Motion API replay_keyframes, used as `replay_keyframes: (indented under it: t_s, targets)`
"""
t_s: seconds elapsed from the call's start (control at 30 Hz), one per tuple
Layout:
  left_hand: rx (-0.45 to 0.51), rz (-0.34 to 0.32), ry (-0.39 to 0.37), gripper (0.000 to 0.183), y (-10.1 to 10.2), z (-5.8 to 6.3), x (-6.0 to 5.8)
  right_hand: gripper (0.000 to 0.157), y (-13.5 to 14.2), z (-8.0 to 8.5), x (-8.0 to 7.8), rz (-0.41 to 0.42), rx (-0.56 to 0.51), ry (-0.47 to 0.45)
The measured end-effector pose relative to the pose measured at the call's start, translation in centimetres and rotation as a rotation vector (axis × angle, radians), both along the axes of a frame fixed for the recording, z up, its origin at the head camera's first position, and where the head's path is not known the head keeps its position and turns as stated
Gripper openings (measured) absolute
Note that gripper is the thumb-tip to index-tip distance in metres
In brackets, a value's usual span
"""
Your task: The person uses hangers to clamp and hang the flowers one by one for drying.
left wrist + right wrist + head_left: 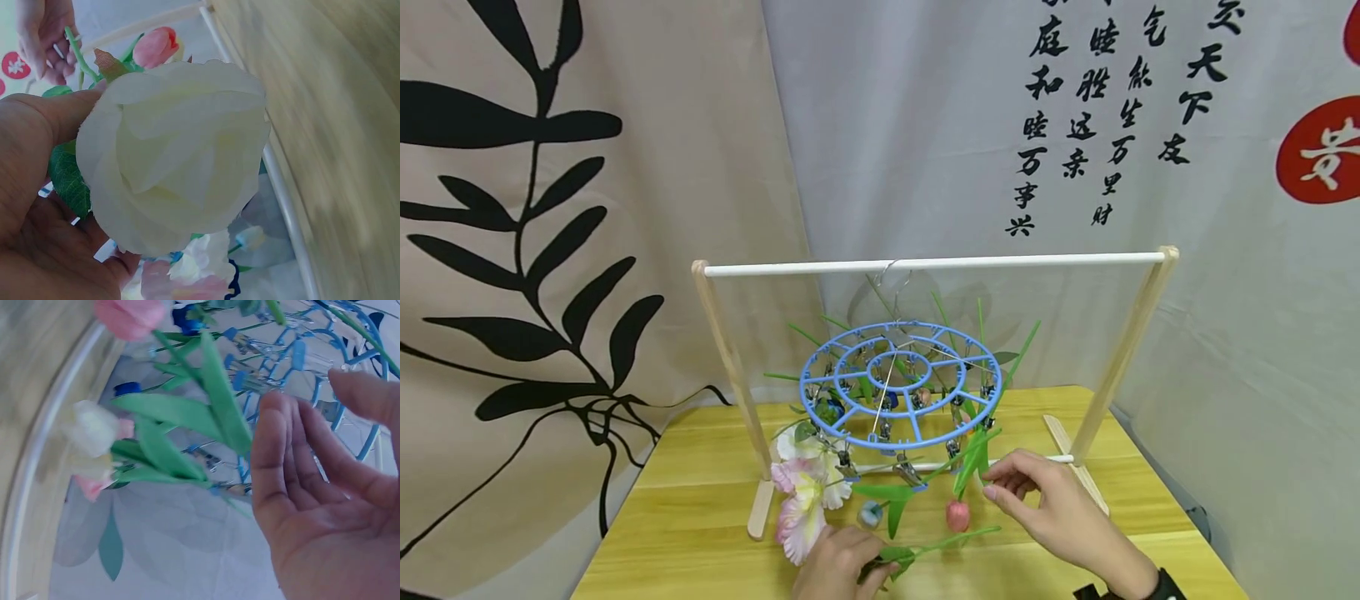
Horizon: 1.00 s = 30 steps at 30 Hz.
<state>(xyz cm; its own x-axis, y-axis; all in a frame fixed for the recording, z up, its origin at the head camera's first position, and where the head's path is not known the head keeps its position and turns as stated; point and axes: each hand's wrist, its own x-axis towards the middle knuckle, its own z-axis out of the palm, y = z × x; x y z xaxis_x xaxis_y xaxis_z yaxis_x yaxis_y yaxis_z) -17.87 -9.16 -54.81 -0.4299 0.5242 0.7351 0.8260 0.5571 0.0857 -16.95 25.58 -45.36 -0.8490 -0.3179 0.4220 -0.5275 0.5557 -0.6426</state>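
Observation:
My left hand (842,562) holds a white artificial rose (175,156) by its green stem (955,540), which points right in the head view. The bloom faces the left wrist camera; in the head view my hand hides it. My right hand (1052,512) has loosely bent fingers, with the thumb apart and nothing between them. It is beside the green leaves of a hanging pink tulip (958,516); whether it touches them I cannot tell. A blue round clip hanger (997,385) bears several artificial flowers, heads down, in metal clips.
The hanger hooks over the white rod (940,265) of a wooden stand (1126,354) on a yellow wood-grain table (655,517). Pink-and-white flowers (801,521) hang at the left, a blue-grey bloom (870,514) near the middle. A printed cloth (925,125) is behind.

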Motion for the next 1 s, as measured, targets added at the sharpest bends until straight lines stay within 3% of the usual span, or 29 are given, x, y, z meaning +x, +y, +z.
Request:
replay_keyframes:
  t_s: [0.1, 0.3, 0.67, 1.0]
  targets:
    - [0.022, -0.003, 0.006, 0.030, -0.2, 0.4, 0.0, 0.015, -0.8, 0.9, -0.8, -0.039, -0.028, 0.046]
    - [0.047, 0.000, 0.003, 0.029, -0.5, 1.0, 0.2, 0.023, -2.4, 1.9, -2.2, 0.007, -0.067, 0.039]
    - [0.079, 0.033, 0.034, 0.032, -1.3, 1.0, 0.1, 0.008, -3.4, 2.7, -3.0, 0.072, -0.125, -0.051]
    - [0.081, 0.026, -0.022, 0.031, -1.3, 1.3, 0.1, 0.009, -3.5, 2.8, -2.9, 0.095, -0.123, -0.057]
